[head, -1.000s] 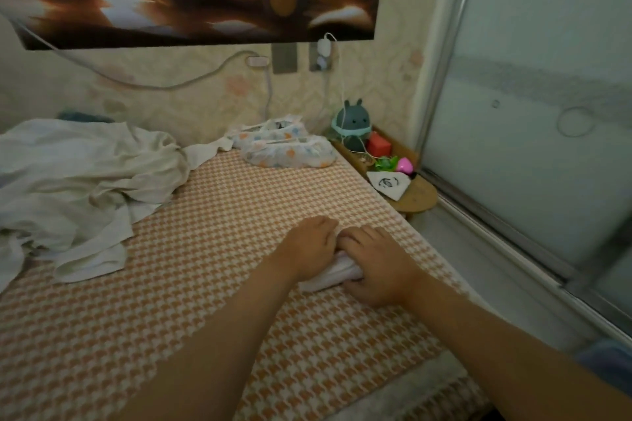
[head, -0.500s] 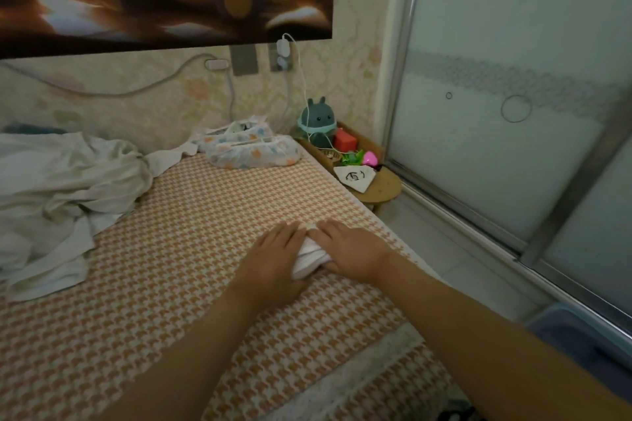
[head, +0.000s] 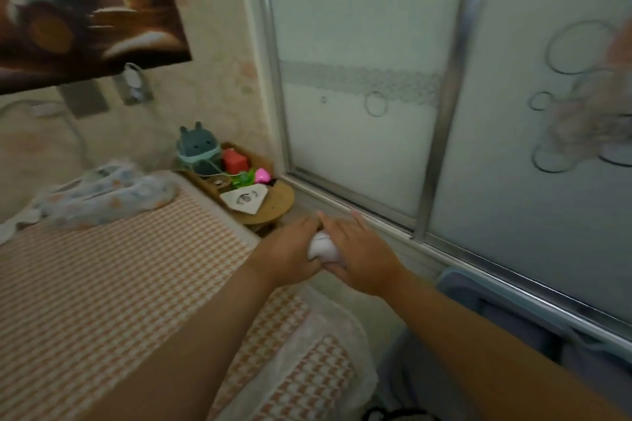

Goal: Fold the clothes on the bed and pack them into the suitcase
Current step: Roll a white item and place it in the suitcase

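A small rolled white garment (head: 322, 246) is held between my left hand (head: 290, 249) and my right hand (head: 359, 256), both pressed around it. The hands are off the bed, in the air past its right edge, over the floor strip by the glass door. The bed (head: 102, 284) with its orange-and-white houndstooth cover lies at the left. A patterned white garment (head: 106, 195) lies crumpled at the head of the bed. The blue-grey suitcase (head: 506, 325) stands open at the lower right, mostly hidden by my right forearm.
A small wooden side table (head: 273, 205) holds a teal plush toy (head: 198, 150), a red box and small toys, just beyond my hands. A frosted sliding glass door (head: 444, 113) fills the right side. A poster and wall sockets with cables hang above the bed.
Both hands lifted the rolled white garment off the bed and carried it right, past the bed's edge. My view swung right, so the pile of white clothes at the left has left the frame.
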Available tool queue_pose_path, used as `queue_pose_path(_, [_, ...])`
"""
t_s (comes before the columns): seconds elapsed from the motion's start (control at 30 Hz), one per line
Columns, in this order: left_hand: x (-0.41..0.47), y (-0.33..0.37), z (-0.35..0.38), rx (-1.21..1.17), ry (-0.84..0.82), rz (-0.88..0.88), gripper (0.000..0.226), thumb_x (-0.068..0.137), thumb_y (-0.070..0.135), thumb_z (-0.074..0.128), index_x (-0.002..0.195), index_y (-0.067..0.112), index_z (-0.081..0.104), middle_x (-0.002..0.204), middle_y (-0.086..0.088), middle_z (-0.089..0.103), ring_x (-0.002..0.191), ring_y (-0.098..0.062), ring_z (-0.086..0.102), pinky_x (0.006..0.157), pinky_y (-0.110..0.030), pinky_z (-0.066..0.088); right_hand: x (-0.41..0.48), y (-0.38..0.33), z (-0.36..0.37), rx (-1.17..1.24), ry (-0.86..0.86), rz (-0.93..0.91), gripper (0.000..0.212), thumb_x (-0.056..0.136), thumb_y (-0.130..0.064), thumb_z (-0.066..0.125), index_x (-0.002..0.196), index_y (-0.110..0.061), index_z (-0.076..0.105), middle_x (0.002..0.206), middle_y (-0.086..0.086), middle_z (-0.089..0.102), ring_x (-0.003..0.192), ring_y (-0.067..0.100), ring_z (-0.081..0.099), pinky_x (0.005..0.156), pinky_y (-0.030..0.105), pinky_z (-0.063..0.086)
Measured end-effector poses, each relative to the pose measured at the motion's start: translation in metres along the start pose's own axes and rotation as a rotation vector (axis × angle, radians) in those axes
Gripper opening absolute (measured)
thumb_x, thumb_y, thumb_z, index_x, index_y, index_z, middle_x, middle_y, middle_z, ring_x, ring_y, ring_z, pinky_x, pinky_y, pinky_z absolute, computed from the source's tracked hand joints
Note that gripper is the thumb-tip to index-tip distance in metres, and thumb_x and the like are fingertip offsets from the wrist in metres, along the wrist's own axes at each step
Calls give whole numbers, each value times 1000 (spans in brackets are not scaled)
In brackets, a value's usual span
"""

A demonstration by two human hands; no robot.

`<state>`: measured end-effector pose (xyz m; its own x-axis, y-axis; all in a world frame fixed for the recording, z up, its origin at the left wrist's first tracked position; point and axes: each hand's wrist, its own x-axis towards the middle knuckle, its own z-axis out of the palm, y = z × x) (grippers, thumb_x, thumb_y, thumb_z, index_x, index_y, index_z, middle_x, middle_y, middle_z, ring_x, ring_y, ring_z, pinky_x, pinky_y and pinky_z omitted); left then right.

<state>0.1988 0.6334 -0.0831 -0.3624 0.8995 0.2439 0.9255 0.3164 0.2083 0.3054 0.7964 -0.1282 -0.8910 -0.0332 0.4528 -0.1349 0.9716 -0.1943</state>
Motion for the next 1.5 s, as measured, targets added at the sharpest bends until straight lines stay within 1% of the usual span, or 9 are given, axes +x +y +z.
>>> queue_pose_path(0.23, [113,83,106,-162,-76,62,62,79,29,66,136,22,43,134,2,51,118,-18,51,92,-30,44,-111,117,16,256,35,574,87,83,-70,49,153,-22,30,145,11,50,128,31,50,105,46,41])
queue_pose_path(0.53, [185,148,287,-125,-269,178,59,94,36,53,146,15,35,140,-11,46,120,-33,50,94,-43,44,-265,235,64,304,163,1113,62,92,-36,64,146,-17,41,141,8,51,128,26,49,102,28,35])
queue_pose_path(0.77, [191,161,398,-70,-525,272,61,94,29,52,149,12,31,151,-12,36,135,-27,38,108,-34,31,-322,289,135,513,400,1441,69,98,-15,58,155,-13,19,156,12,33,139,30,36,110,27,26])
queue_pose_path(0.87, [187,160,430,-51,-595,309,67,96,31,51,153,13,22,157,-10,25,142,-26,29,116,-34,23,-333,306,162,569,414,1511,68,100,-14,55,156,-14,15,156,15,30,141,32,34,111,28,26])
queue_pose_path(0.97, [180,154,455,9,-668,296,73,95,39,51,156,18,14,161,-9,15,146,-26,20,118,-36,19,-343,313,182,137,238,1527,68,97,-20,53,155,-12,20,154,22,29,140,39,31,115,44,27])
queue_pose_path(1.07, [177,149,470,15,-767,266,73,97,42,48,156,23,10,163,-8,8,149,-27,11,120,-39,17,-355,304,194,-153,-40,1107,70,88,-45,45,150,-17,29,152,20,37,140,40,35,112,56,30])
queue_pose_path(1.17, [176,148,475,16,-840,244,74,97,42,47,157,24,6,163,-7,3,150,-27,5,121,-40,15,-380,287,206,-193,-305,793,99,75,-63,52,156,-16,21,162,16,19,151,32,12,114,62,9])
queue_pose_path(1.33, [178,145,478,40,-892,237,73,96,42,50,156,23,11,164,-4,2,150,-24,5,120,-41,17,-393,288,213,-157,-282,1143,114,74,-57,65,155,-16,-4,163,20,-6,149,32,-12,113,64,19])
queue_pose_path(1.5, [178,144,486,58,-881,243,73,95,43,51,155,24,14,163,-4,5,150,-25,7,120,-41,18,-358,309,211,-126,-339,1285,116,73,-52,72,158,-12,5,162,23,-9,149,44,-4,113,61,26])
